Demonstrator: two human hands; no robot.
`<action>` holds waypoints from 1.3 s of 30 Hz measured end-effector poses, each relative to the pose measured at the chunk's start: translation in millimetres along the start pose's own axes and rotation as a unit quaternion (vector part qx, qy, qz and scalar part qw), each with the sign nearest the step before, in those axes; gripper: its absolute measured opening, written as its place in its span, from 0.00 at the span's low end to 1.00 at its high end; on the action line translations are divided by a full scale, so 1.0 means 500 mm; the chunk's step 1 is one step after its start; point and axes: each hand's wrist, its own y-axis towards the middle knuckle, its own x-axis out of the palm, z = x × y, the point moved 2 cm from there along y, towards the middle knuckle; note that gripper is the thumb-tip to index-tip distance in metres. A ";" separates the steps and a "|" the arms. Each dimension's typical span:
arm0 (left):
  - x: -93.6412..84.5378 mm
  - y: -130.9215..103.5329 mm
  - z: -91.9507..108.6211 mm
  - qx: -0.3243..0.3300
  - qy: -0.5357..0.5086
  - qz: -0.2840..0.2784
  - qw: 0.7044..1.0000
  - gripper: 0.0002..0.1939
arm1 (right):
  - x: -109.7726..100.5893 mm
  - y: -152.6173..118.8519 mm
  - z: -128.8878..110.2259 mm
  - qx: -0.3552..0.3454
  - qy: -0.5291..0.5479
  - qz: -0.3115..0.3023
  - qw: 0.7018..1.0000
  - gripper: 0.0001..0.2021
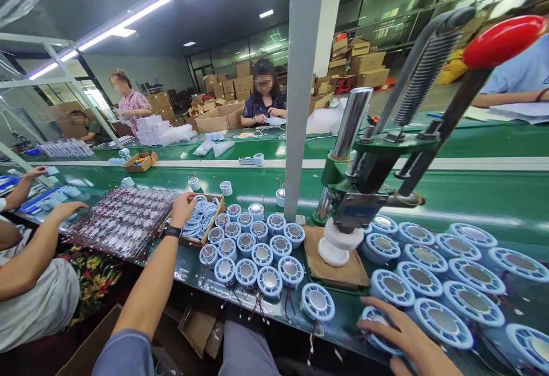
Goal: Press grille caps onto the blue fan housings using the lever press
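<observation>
My left hand [183, 209] reaches over a cardboard box [217, 222] of light-blue rubbery rings [201, 220], its fingers closed at the edge of the pile. It appears to pinch a ring, though the fingertips are partly hidden. My right hand [401, 333] curls over a round light-blue housing [375, 318] with spoked slots, at the table's front edge. Another such housing [318, 302], with a silver disc and trailing wires, stands alone between my hands. Behind it, a hand press [355, 210] holds a white round head above a white round base [333, 251].
Several housings stand in groups left [246, 243] and right [444, 322] of the press. The press lever has a red knob [504, 42]. A grey post [300, 96] rises behind. A co-worker's hands work at the left, past wired parts [124, 216]. Other people sit across the green belt [240, 173].
</observation>
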 end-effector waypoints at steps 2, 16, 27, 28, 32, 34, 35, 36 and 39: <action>-0.005 -0.013 0.017 -0.008 -0.055 0.016 0.998 0.14 | 0.009 0.014 -0.010 0.020 -0.021 0.035 0.999 0.24; 0.165 -0.387 0.291 0.029 -0.364 -0.215 0.906 0.16 | 0.070 0.024 -0.089 0.289 0.081 0.190 0.935 0.25; 0.260 -0.528 0.445 0.255 -0.237 -0.228 0.909 0.15 | 0.010 0.046 -0.164 0.161 0.141 0.192 0.958 0.33; 0.260 -0.530 0.439 0.261 -0.229 -0.229 0.909 0.15 | 0.008 0.049 -0.164 0.156 0.147 0.192 0.958 0.32; 0.267 -0.542 0.418 0.267 -0.209 -0.260 0.904 0.23 | 0.004 0.059 -0.164 0.156 0.154 0.189 0.957 0.33; 0.270 -0.547 0.412 0.262 -0.200 -0.276 0.903 0.31 | 0.005 0.062 -0.167 0.144 0.159 0.182 0.959 0.36; 0.271 -0.548 0.412 0.254 -0.197 -0.283 0.904 0.33 | 0.005 0.063 -0.169 0.141 0.159 0.183 0.960 0.37; 0.271 -0.548 0.412 0.243 -0.196 -0.287 0.905 0.33 | 0.005 0.064 -0.171 0.143 0.156 0.186 0.959 0.37; 0.266 -0.549 0.417 0.211 -0.203 -0.278 0.915 0.31 | 0.005 0.063 -0.175 0.166 0.132 0.206 0.955 0.37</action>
